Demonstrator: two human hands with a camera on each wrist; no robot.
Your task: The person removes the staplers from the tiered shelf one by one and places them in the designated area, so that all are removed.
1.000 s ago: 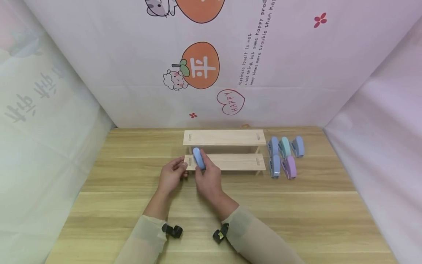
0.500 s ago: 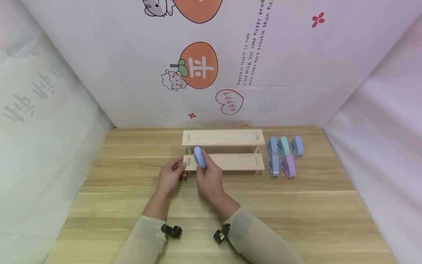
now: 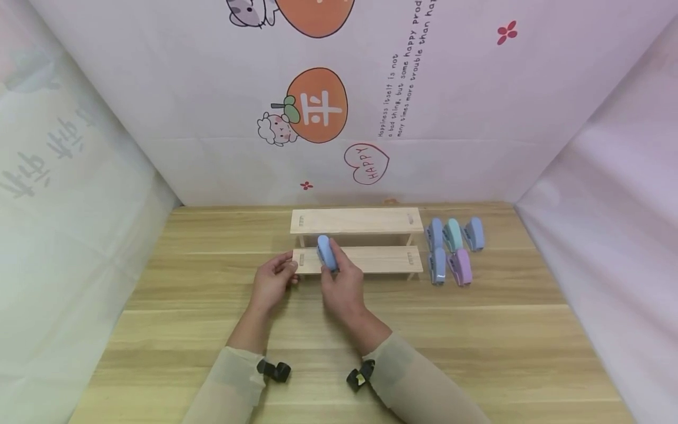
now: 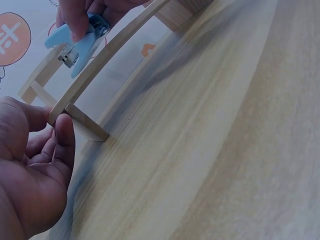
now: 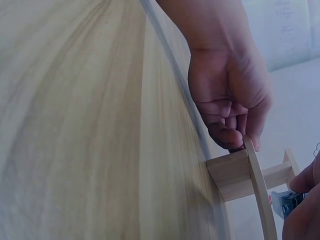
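My right hand (image 3: 344, 288) grips a light blue stapler (image 3: 326, 252) over the left part of the front, lower board (image 3: 376, 260) of a two-step wooden shelf. In the left wrist view, the stapler (image 4: 89, 42) has its metal mouth facing the near end of the board, close above it. That board's left end is pinched by my left hand (image 3: 272, 282) between thumb and fingers. The right wrist view shows the left hand (image 5: 230, 90) at the board's end and only part of the right hand (image 5: 305, 215).
Right of the shelf, several staplers stand in two rows on the wooden table (image 3: 450, 341), among them a green one (image 3: 452, 234) and a purple one (image 3: 461, 267). The higher board (image 3: 355, 221) is behind the front one. A white printed cloth (image 3: 445, 165) hangs behind the table.
My right hand has shifted a little to the right along the front board with the stapler. The left hand keeps its hold on the board's end. The head view has turned slightly right.
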